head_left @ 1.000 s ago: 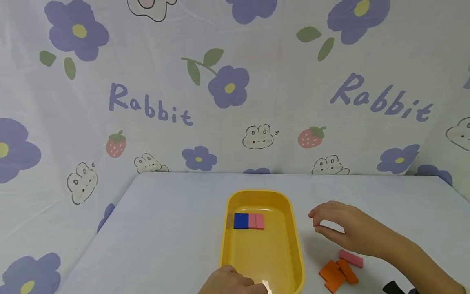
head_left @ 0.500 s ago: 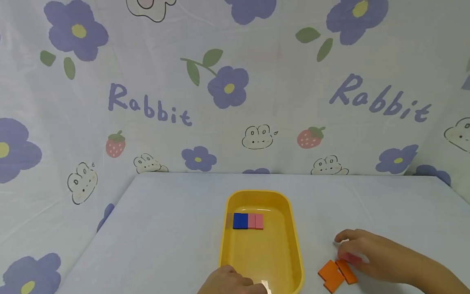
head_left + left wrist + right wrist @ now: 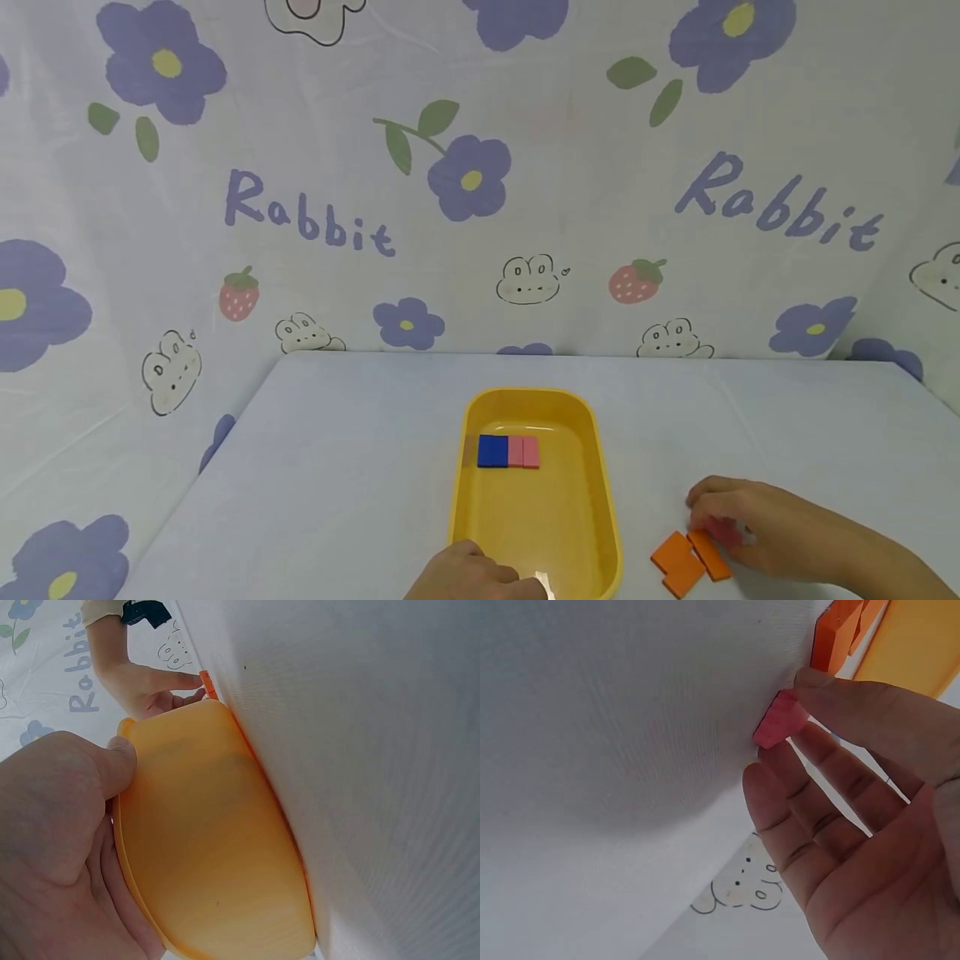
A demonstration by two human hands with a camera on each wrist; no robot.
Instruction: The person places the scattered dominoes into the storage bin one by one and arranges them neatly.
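Observation:
My left hand [image 3: 474,573] grips the near rim of a yellow plastic tray [image 3: 611,533], the thumb over the rim in the left wrist view and the fingers underneath. Inside the tray, blue blocks [image 3: 492,451] and two pink blocks [image 3: 523,452] lie side by side in a row from the left wall. To the right of the tray, my right hand [image 3: 780,531] pinches a loose pink block [image 3: 782,720] between thumb and fingers, low at the table. Orange blocks [image 3: 679,562] lie flat just left of that hand, touching or nearly touching one another.
A white cloth covers the table [image 3: 337,467]. Behind it hangs a patterned backdrop [image 3: 570,167] with flowers, rabbits and strawberries. The orange blocks sit between the tray's right wall and my right hand.
My right hand has come down and toward me from beside the tray, reaching the loose pink block and taking it between the fingers. The left hand and tray stay put.

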